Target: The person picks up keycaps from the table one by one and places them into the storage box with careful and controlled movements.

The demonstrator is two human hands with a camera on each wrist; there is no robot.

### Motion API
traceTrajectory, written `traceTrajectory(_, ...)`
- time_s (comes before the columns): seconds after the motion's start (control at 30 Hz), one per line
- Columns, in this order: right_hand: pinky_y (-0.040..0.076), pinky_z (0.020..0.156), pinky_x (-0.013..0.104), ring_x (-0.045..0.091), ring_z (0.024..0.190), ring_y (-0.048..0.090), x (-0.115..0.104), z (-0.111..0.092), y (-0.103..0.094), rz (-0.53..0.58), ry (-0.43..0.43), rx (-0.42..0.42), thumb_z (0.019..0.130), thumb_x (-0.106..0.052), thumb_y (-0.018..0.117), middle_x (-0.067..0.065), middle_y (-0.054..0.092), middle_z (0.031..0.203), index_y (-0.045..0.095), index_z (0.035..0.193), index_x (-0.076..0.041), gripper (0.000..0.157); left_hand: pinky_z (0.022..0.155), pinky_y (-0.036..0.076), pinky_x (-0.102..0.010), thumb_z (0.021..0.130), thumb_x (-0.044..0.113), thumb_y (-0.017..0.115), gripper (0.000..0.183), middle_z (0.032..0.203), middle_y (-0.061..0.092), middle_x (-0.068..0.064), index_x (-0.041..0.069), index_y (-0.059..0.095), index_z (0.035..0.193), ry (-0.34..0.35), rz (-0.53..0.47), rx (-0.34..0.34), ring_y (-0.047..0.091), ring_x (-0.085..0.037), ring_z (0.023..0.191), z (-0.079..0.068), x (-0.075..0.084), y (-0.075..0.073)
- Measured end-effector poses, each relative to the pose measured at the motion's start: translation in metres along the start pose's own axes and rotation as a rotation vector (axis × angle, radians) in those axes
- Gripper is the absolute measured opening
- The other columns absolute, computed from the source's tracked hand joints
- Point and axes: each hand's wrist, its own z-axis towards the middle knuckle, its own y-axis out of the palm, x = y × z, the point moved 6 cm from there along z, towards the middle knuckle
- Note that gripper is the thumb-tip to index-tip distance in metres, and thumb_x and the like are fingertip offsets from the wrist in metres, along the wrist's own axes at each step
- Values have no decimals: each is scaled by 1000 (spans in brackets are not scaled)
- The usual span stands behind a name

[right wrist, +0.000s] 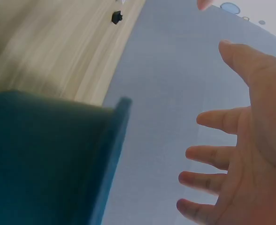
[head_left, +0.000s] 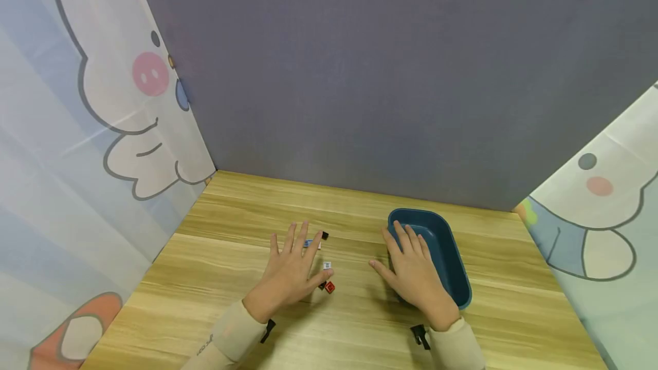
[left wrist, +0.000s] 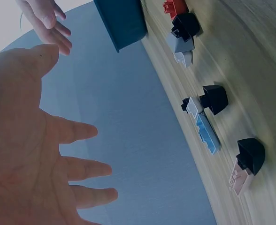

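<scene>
Both of the person's hands hang in the air, palms down over the wooden bench, each grip released with fingers spread. Seen from the head, the left hand sits at seven o'clock and the right hand between four and five, its fingers over the dark teal bin. The right wrist view shows a gap between this hand and the bin.

The small keycaps lie on the bench around six o'clock in the head view, nearest the left hand. A red keycap lies toward four o'clock from that hand's middle, just beside a black one; a white keycap lies at twelve o'clock from the red. A blue keycap, partly hidden by the fingers, lies toward one o'clock from the hand's middle. In the left wrist view, a pink keycap lies at four o'clock, partly overlapped by another black one.

Pale sleeves cover both forearms. A grey panel stands at twelve o'clock, and a cartoon-print curtain hangs at three.
</scene>
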Motion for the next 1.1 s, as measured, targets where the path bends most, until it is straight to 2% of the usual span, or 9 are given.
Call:
traceTrajectory(0.13, 24, 111, 67, 48, 143, 22, 8, 1, -5, 23, -1, -3, 98, -57, 56, 25, 25, 159, 36, 155, -6, 79, 109, 15, -73, 93, 79, 20, 90, 164, 10, -20, 20, 20, 162, 0, -10, -2, 9, -41, 149, 0, -1, -2)
traceTrajectory(0.27, 28, 108, 68, 49, 143, 23, 17, 2, -11, 25, 7, -13, 99, -53, 57, 26, 24, 159, 34, 156, -6, 77, 109, 15, -73, 95, 74, 34, 85, 164, 14, -20, 21, 22, 161, -8, -56, 7, 11, -41, 149, -2, -4, -2)
traceTrajectory(0.63, 31, 106, 68, 54, 136, 32, 48, -6, -29, 54, 35, 17, 99, -40, 63, 32, 35, 150, 38, 151, 2, 71, 109, 17, -73, 98, 65, 46, 79, 162, 18, -22, 18, 28, 159, -17, -70, 15, 16, -43, 148, -5, -14, -5)
traceTrajectory(0.9, 35, 100, 69, 56, 132, 34, 72, -13, -35, 106, 80, 4, 98, -27, 67, 36, 33, 148, 36, 149, 9, 69, 108, 21, -72, 98, 64, 45, 78, 162, 20, -22, 18, 28, 159, -35, -55, 14, 20, -43, 147, -9, -21, -6)
traceTrajectory(1.1, 40, 96, 68, 57, 124, 41, 89, -16, -37, 179, 95, 44, 98, -15, 67, 41, 39, 137, 38, 142, 18, 63, 109, 22, -71, 98, 66, 42, 78, 162, 19, -22, 18, 29, 159, -43, -48, 4, 19, -43, 147, -12, -23, -7)
